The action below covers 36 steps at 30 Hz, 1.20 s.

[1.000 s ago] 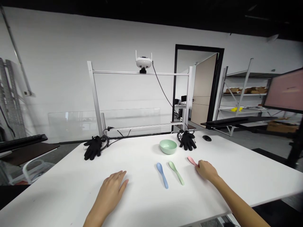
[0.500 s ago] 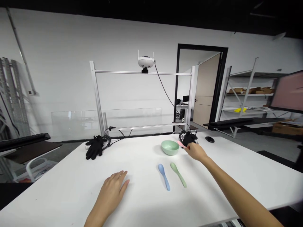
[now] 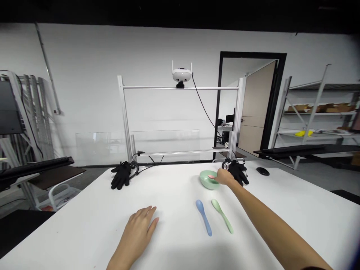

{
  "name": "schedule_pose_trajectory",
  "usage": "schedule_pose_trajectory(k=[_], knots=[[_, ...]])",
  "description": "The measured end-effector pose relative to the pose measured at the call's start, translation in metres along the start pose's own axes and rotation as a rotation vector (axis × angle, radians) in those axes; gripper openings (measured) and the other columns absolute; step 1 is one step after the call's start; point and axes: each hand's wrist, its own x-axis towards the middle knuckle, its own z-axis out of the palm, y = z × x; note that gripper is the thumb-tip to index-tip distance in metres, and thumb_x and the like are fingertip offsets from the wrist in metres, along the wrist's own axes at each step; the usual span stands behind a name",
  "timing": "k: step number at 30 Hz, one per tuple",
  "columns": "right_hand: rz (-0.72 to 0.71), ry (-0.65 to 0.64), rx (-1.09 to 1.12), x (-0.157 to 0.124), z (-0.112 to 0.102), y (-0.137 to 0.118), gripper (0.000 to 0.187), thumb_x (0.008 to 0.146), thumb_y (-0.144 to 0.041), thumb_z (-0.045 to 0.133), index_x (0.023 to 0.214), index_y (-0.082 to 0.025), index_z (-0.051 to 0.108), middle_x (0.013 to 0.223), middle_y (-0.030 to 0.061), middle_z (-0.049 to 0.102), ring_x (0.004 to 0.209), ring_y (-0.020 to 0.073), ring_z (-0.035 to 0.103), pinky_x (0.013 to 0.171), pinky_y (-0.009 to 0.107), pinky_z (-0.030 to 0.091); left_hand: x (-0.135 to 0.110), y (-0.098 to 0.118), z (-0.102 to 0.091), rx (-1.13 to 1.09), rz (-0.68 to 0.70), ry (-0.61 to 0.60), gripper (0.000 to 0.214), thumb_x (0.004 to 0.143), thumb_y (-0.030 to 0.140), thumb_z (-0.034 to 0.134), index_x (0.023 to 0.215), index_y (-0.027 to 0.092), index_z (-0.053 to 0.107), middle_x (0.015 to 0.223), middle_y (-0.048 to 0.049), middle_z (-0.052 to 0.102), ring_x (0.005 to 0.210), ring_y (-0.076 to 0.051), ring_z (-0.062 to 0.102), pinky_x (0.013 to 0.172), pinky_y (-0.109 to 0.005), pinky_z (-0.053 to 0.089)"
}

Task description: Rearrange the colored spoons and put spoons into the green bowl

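Observation:
My right hand [image 3: 224,176] is closed on a pink spoon [image 3: 211,177] at the right rim of a green bowl [image 3: 207,183]. The spoon's pink tip shows over the inside of the bowl; its handle is hidden by my fingers. My left hand [image 3: 140,228] rests open at the left of the table, fingers stretched out, holding nothing. Between my two arms lie a blue spoon [image 3: 204,217] and a light green spoon [image 3: 222,216], side by side with their handles toward me.
On the white table [image 3: 84,221] lie a black glove [image 3: 121,175] at the far left, another black glove [image 3: 237,172] just behind my right hand, and a black mouse [image 3: 263,171]. A metal frame [image 3: 180,153] with a white camera device [image 3: 181,75] stands behind.
My right hand has carried the pink spoon leftward from beside the bowl to over it. The whole view has shifted slightly; my left hand stays open on the table.

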Motion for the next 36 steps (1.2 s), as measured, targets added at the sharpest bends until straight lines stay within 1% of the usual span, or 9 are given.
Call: schedule_pose_trajectory(k=[4, 8, 12, 17, 23, 26, 30, 33, 36], knots=[[0.004, -0.022, -0.013, 0.01, 0.014, -0.004, 0.073, 0.085, -0.063, 0.064, 0.126, -0.003, 0.067, 0.122, 0.0285, 0.068, 0.112, 0.0365, 0.068, 0.084, 0.039, 0.053, -0.001, -0.001, -0.001, 0.003, -0.003, -0.012, 0.051, 0.104, 0.043, 0.037, 0.144, 0.021, 0.06, 0.147, -0.0094, 0.062, 0.136, -0.029, 0.056, 0.111, -0.046, 0.045], [0.014, -0.021, -0.012, 0.015, 0.023, -0.005, 0.075, 0.082, -0.062, 0.07, 0.127, -0.003, 0.067, 0.125, 0.0296, 0.067, 0.116, 0.0369, 0.067, 0.087, 0.039, 0.053, 0.0, -0.002, -0.002, -0.008, -0.011, -0.01, 0.051, 0.104, 0.042, 0.038, 0.144, 0.02, 0.06, 0.147, -0.0103, 0.062, 0.135, -0.03, 0.057, 0.111, -0.047, 0.046], [0.012, -0.029, -0.009, 0.019, 0.027, -0.006, 0.073, 0.08, -0.058, 0.073, 0.129, -0.004, 0.066, 0.125, 0.0294, 0.067, 0.118, 0.0357, 0.067, 0.089, 0.038, 0.053, 0.001, -0.003, -0.002, 0.0, -0.013, -0.032, 0.053, 0.105, 0.042, 0.036, 0.145, 0.018, 0.059, 0.148, -0.0109, 0.061, 0.137, -0.03, 0.055, 0.112, -0.048, 0.045], [0.036, -0.048, -0.01, 0.023, 0.031, -0.006, 0.069, 0.076, -0.05, 0.079, 0.129, -0.008, 0.066, 0.129, 0.0281, 0.067, 0.118, 0.0351, 0.067, 0.089, 0.037, 0.054, 0.0, -0.006, 0.0, 0.002, -0.025, -0.045, 0.053, 0.105, 0.042, 0.035, 0.145, 0.018, 0.058, 0.149, -0.0108, 0.06, 0.138, -0.03, 0.055, 0.113, -0.049, 0.044], [0.046, -0.056, -0.015, 0.022, 0.031, -0.007, 0.067, 0.076, -0.048, 0.078, 0.13, -0.009, 0.066, 0.129, 0.0265, 0.067, 0.118, 0.0352, 0.067, 0.088, 0.038, 0.054, 0.0, -0.007, 0.001, -0.01, -0.026, -0.025, 0.052, 0.105, 0.043, 0.036, 0.144, 0.019, 0.06, 0.148, -0.0102, 0.061, 0.137, -0.03, 0.055, 0.113, -0.049, 0.044], [0.04, -0.042, -0.013, 0.018, 0.028, -0.008, 0.066, 0.076, -0.047, 0.078, 0.129, -0.009, 0.067, 0.127, 0.0266, 0.068, 0.116, 0.0348, 0.068, 0.087, 0.037, 0.054, 0.0, -0.007, 0.002, -0.004, -0.025, -0.031, 0.052, 0.105, 0.042, 0.036, 0.145, 0.018, 0.059, 0.148, -0.0107, 0.061, 0.137, -0.03, 0.055, 0.113, -0.049, 0.044], [0.019, -0.007, -0.011, 0.006, 0.019, -0.005, 0.055, 0.081, -0.045, 0.071, 0.123, -0.009, 0.07, 0.123, 0.0259, 0.07, 0.115, 0.0347, 0.068, 0.086, 0.038, 0.052, -0.001, -0.008, 0.003, -0.003, -0.016, -0.022, 0.052, 0.105, 0.041, 0.036, 0.145, 0.018, 0.059, 0.148, -0.0106, 0.061, 0.137, -0.03, 0.055, 0.112, -0.049, 0.045], [-0.022, 0.035, -0.019, -0.012, 0.011, -0.001, 0.047, 0.087, -0.048, 0.062, 0.115, -0.011, 0.073, 0.121, 0.0232, 0.07, 0.117, 0.0345, 0.066, 0.086, 0.038, 0.05, -0.002, -0.007, 0.003, 0.002, -0.011, -0.018, 0.052, 0.105, 0.042, 0.036, 0.145, 0.019, 0.059, 0.148, -0.0104, 0.062, 0.137, -0.03, 0.056, 0.112, -0.048, 0.045], [-0.094, 0.102, -0.037, -0.037, 0.004, 0.004, 0.045, 0.092, -0.05, 0.054, 0.107, -0.013, 0.075, 0.118, 0.0209, 0.071, 0.116, 0.0338, 0.064, 0.085, 0.037, 0.049, -0.002, -0.006, 0.004, -0.005, -0.007, -0.003, 0.051, 0.104, 0.042, 0.037, 0.144, 0.02, 0.06, 0.147, -0.0095, 0.062, 0.136, -0.03, 0.056, 0.112, -0.047, 0.046]])
